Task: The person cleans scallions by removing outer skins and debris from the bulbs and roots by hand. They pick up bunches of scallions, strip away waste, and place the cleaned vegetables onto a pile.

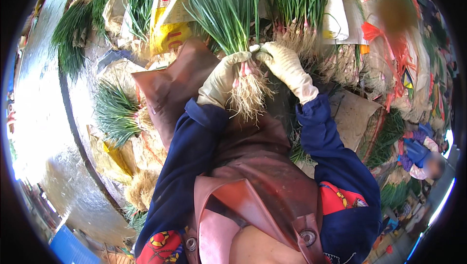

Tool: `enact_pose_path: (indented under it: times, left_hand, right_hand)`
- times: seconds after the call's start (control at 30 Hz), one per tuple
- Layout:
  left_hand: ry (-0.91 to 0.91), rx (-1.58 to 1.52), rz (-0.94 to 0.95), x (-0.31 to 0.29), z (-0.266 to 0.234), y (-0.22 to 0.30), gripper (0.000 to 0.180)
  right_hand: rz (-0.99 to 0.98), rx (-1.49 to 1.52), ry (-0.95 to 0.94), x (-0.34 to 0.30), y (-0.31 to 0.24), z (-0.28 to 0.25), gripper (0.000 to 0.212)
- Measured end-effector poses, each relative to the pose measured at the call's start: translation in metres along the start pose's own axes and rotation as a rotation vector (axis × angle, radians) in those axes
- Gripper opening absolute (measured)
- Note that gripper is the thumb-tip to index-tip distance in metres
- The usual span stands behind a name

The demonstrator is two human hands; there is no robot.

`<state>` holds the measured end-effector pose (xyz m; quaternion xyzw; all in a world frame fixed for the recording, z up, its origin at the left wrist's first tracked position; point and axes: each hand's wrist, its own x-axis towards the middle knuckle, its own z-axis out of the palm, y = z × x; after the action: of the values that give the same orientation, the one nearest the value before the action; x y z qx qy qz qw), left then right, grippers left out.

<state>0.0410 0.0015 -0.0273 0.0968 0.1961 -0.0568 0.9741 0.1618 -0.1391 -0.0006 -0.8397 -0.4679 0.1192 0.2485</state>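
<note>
A bunch of spring onions (238, 35) stands in front of me, its green leaves fanning away and its pinkish bulbs and pale roots (249, 96) hanging toward my apron. My left hand (223, 76), in a cream glove, is closed around the bunch just above the bulbs. My right hand (287, 67), gloved alike, has its fingers curled in against the right side of the bunch at the same height, close to the left thumb. Whether a tie or a single stalk sits between the right fingertips is hidden.
Further bunches lie beyond (299, 6) and to the left (116, 113), many on sacks. A brown sheet (170, 79) spreads beside my left forearm. Orange-red plastic strips (389, 64) hang at the right. A wet grey floor (78, 166) runs along the left; another person (421, 154) is far right.
</note>
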Motion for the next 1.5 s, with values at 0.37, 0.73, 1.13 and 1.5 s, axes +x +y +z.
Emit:
enact_pose_path:
  times: [0.37, 0.73, 1.13, 1.5]
  left_hand:
    - [0.004, -0.085, -0.041, -0.006, -0.005, 0.002, 0.046]
    - [-0.019, -0.069, -0.039, -0.01, 0.007, 0.002, 0.04]
    - [-0.1, -0.182, -0.061, -0.014, 0.007, 0.006, 0.04]
    - [0.033, 0.166, 0.064, -0.006, 0.002, 0.011, 0.033]
  right_hand:
    - [0.621, 0.994, -0.115, 0.041, -0.012, 0.007, 0.028]
    - [0.283, 0.146, -0.229, 0.029, 0.028, -0.007, 0.025]
    - [0.473, -0.302, -0.016, 0.081, 0.073, -0.003, 0.024]
    - [0.435, 0.813, -0.262, 0.046, 0.03, -0.008, 0.024]
